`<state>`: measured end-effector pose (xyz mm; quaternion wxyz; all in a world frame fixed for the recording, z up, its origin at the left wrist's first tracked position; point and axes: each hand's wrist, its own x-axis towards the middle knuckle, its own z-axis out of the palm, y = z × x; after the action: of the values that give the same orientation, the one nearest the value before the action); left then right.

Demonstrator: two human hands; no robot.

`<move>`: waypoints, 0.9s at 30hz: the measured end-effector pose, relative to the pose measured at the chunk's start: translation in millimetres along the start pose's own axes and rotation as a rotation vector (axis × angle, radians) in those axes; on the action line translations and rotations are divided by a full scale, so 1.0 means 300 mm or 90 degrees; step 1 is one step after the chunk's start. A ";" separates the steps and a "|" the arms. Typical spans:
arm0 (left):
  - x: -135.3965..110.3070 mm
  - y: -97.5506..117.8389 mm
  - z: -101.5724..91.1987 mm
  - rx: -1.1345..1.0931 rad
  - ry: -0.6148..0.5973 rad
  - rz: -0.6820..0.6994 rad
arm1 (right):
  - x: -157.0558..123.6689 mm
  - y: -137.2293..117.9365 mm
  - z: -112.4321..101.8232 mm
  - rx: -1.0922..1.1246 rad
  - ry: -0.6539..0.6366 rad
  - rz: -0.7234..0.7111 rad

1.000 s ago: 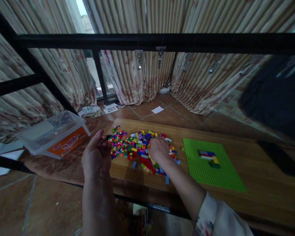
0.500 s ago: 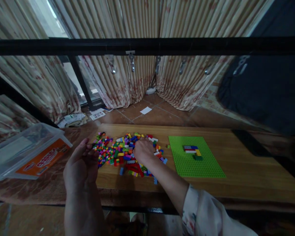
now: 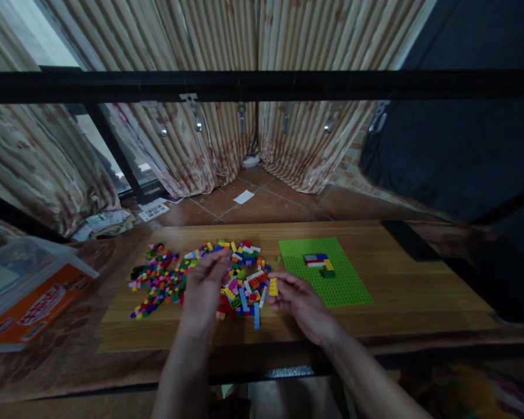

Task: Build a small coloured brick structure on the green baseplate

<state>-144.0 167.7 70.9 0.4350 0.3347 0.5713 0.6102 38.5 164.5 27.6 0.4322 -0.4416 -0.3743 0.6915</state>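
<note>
My right hand [image 3: 300,301] pinches a yellow toy brick [image 3: 273,287] between thumb and fingertips, at the right side of a loose brick pile [image 3: 244,273]. Over the middle of that pile hovers my left hand [image 3: 204,286], slightly blurred, its fingers loosely bent and apart with nothing seen in them. A green baseplate [image 3: 344,291] lies to the right of my right hand. On it stands a small hook-shaped row of bricks [image 3: 321,262] in grey, blue, red, white, yellow and dark green.
Many small bricks [image 3: 161,285] spread left on the wooden board [image 3: 402,302]. A clear plastic box [image 3: 39,302] with an orange label stands far left. A dark flat object [image 3: 410,240] lies at the back right. A black bar [image 3: 262,86] crosses before the curtains.
My right hand has come out of the pile toward me and right, now with a yellow brick. My left hand has moved right, over the pile. The view has shifted right.
</note>
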 end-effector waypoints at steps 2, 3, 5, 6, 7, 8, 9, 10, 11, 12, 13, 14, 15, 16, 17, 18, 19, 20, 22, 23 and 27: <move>-0.040 -0.062 0.095 0.147 -0.157 0.046 | -0.046 0.002 -0.091 0.084 0.020 0.048; -0.063 -0.089 0.137 0.211 -0.226 0.073 | -0.065 0.000 -0.131 0.110 0.027 0.066; -0.106 -0.131 0.206 0.313 -0.338 0.107 | -0.094 -0.008 -0.199 0.129 0.029 0.083; -0.124 -0.145 0.233 0.345 -0.368 0.118 | -0.103 -0.014 -0.225 0.122 0.031 0.080; -0.140 -0.154 0.254 0.371 -0.391 0.131 | -0.109 -0.020 -0.248 0.106 0.036 0.073; -0.152 -0.160 0.272 0.390 -0.406 0.144 | -0.110 -0.027 -0.266 0.081 0.043 0.063; -0.161 -0.163 0.287 0.407 -0.418 0.159 | -0.109 -0.034 -0.282 0.054 0.049 0.053; -0.167 -0.165 0.299 0.422 -0.433 0.176 | -0.105 -0.042 -0.294 0.026 0.054 0.046; -0.171 -0.165 0.310 0.437 -0.448 0.192 | -0.098 -0.050 -0.304 -0.002 0.054 0.042; -0.173 -0.165 0.320 0.451 -0.460 0.205 | -0.089 -0.057 -0.313 -0.029 0.046 0.040; -0.174 -0.165 0.330 0.466 -0.466 0.215 | -0.079 -0.065 -0.319 -0.056 0.034 0.038; -0.174 -0.166 0.339 0.480 -0.466 0.221 | -0.068 -0.072 -0.325 -0.082 0.017 0.035; -0.173 -0.167 0.348 0.493 -0.460 0.224 | -0.058 -0.079 -0.331 -0.109 -0.002 0.031; -0.172 -0.169 0.358 0.503 -0.451 0.227 | -0.048 -0.085 -0.337 -0.135 -0.020 0.026; -0.170 -0.171 0.367 0.512 -0.442 0.230 | -0.040 -0.092 -0.345 -0.162 -0.036 0.019; -0.166 -0.174 0.377 0.521 -0.435 0.236 | -0.033 -0.100 -0.355 -0.194 -0.046 0.011; -0.161 -0.177 0.387 0.532 -0.426 0.243 | -0.028 -0.109 -0.369 -0.235 -0.047 -0.006; -0.154 -0.182 0.396 0.546 -0.411 0.252 | -0.024 -0.120 -0.388 -0.287 -0.031 -0.035; -0.137 -0.194 0.415 0.588 -0.369 0.273 | -0.020 -0.144 -0.438 -0.417 0.046 -0.128; -0.128 -0.202 0.423 0.612 -0.349 0.286 | -0.018 -0.158 -0.467 -0.490 0.112 -0.188; -0.101 -0.238 0.448 0.700 -0.315 0.334 | -0.011 -0.205 -0.569 -0.644 0.217 -0.294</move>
<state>0.4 192.5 19.7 0.1557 0.7671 0.5821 0.2200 215.3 205.8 27.6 0.3609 -0.6051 -0.6700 0.2338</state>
